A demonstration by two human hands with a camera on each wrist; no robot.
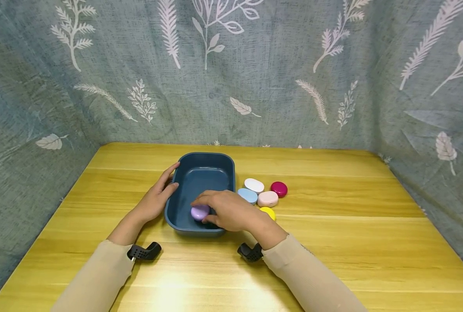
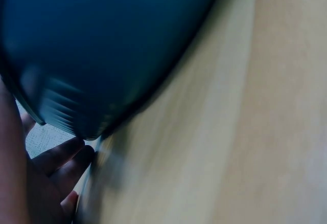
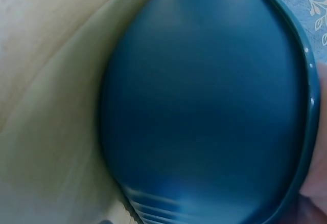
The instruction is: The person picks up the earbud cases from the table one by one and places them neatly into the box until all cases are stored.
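A dark blue basin (image 1: 216, 162) stands mid-table and fills the left wrist view (image 2: 102, 45) and the right wrist view (image 3: 204, 106). My right hand (image 1: 203, 209) reaches over the near rim and pinches a purple oval case (image 1: 198, 213) low inside the basin, near its front wall. My left hand (image 1: 174, 176) rests against the basin's left wall with fairly straight fingers (image 2: 56, 162), thumb at the rim. Right of the basin lie a white case (image 1: 253, 185), a crimson case (image 1: 278, 189), a light blue case (image 1: 248, 196), a pink case (image 1: 268, 199) and a yellow case (image 1: 269, 212).
The wooden table (image 1: 333, 242) is ringed by a grey-green leaf-print curtain (image 1: 294, 78) at the back and both sides. Black wrist mounts (image 1: 143, 251) sit under both forearms near the table's front.
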